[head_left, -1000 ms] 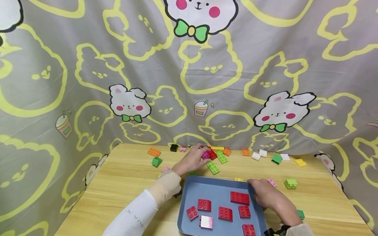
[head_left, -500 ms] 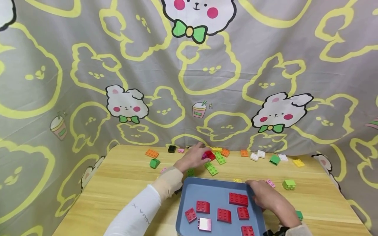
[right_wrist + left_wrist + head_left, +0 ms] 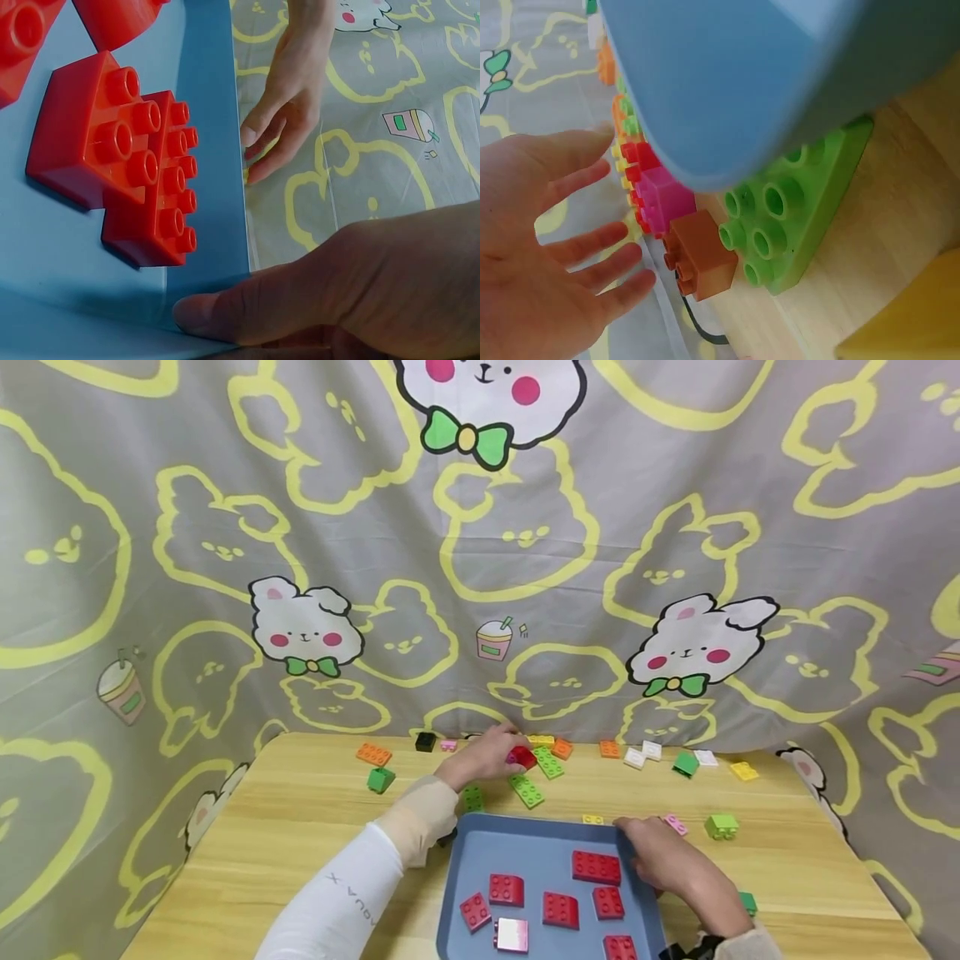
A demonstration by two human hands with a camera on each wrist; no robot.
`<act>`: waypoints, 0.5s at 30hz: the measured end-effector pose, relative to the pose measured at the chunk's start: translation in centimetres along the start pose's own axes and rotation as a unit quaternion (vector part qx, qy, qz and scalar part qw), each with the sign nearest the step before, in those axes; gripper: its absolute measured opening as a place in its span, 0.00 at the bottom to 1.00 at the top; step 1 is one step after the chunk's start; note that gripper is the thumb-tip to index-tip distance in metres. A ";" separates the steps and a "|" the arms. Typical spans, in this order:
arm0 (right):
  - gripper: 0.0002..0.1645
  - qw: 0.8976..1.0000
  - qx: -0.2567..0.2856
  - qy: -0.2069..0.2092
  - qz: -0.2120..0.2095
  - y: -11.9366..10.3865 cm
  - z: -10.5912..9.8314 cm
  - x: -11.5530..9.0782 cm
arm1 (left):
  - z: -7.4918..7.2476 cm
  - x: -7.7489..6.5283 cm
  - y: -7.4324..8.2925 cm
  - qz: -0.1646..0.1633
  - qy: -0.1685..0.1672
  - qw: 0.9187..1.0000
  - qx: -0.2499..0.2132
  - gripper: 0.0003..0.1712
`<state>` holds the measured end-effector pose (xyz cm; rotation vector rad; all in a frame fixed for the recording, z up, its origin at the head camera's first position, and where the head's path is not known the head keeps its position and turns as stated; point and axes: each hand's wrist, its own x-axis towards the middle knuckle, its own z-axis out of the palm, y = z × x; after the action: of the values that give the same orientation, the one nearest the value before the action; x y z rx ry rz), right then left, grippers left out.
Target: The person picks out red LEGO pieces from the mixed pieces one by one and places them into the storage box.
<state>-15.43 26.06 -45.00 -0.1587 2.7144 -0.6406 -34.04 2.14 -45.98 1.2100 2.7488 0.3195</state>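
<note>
My left hand (image 3: pixel 483 756) is at the back of the wooden table, beside a red brick (image 3: pixel 522 757) and a magenta brick (image 3: pixel 665 201). In the left wrist view its fingers are spread and nothing lies between them. A brown brick (image 3: pixel 703 255) and a light green brick (image 3: pixel 780 206) stand close by. My right hand (image 3: pixel 667 856) grips the far right corner of a blue tray (image 3: pixel 525 828), thumb (image 3: pixel 217 311) over the rim and the other fingers mostly hidden below. Several red bricks (image 3: pixel 596 866) and a brick with a pale, shiny face (image 3: pixel 512 935) lie in the tray.
Loose bricks are scattered along the back: orange (image 3: pixel 373 753), black (image 3: pixel 425 742), white (image 3: pixel 651 750), green (image 3: pixel 685 764) and yellow (image 3: pixel 744 770). A lime brick (image 3: pixel 722 827) lies to the right. A patterned cloth (image 3: pixel 555 635) hangs behind the table (image 3: pixel 247 860).
The head view has turned slightly right. My left hand has shifted a little right, towards the red brick, covering more of the magenta one. My right hand stays on the tray corner.
</note>
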 end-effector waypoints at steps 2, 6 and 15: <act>0.27 1.000 0.007 -0.004 0.002 0.0 0.2 0.0 | 0.1 -0.1 0.0 -0.002 -0.012 1.000 0.001 0.23; 0.27 1.000 0.018 -0.004 0.006 0.0 0.2 0.0 | 0.0 0.0 0.1 0.002 -0.037 0.999 0.005 0.23; 0.27 1.000 0.011 0.001 0.005 -0.1 0.0 -0.1 | -1.3 0.4 0.4 0.027 -0.068 0.997 0.021 0.26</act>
<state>-15.36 25.96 -44.97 -0.1378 2.7060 -0.6683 -34.25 2.48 -44.59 1.2683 2.6234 0.1786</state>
